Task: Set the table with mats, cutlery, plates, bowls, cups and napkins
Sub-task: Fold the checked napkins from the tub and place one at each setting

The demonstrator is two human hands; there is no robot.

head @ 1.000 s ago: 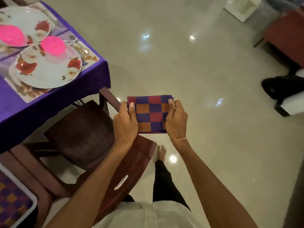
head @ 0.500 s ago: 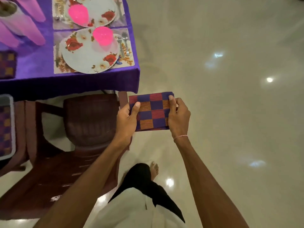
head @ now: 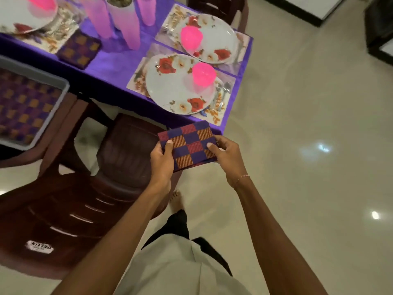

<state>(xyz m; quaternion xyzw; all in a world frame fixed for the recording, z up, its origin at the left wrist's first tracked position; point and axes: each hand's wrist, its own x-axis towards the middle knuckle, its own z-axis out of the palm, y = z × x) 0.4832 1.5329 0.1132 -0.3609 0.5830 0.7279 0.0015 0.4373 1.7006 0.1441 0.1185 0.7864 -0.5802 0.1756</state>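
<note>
Since half a second ago both hands have brought the folded napkin (head: 188,145) closer to the table (head: 114,58). Its far edge now reaches the hanging purple cloth at the table corner, where before a gap was visible, and it is turned a little clockwise.

The left hand (head: 162,160) holds the left side of the napkin, thumb on top and fingers under. The right hand (head: 226,156) pinches the right side in the same way. The napkin is in the air, over the edge of a brown chair (head: 125,150) and the floor.

At 12 o'clock from the napkin a flowered plate (head: 170,86) with a pink bowl (head: 203,76) sits on a mat (head: 136,81). Cutlery (head: 224,91) lies at the plate's 3 o'clock side. At 10 o'clock a second napkin (head: 79,50) lies on the cloth, near pink cups (head: 146,9). At 9 o'clock a grey tray (head: 55,108) holds more checked cloth.
</note>
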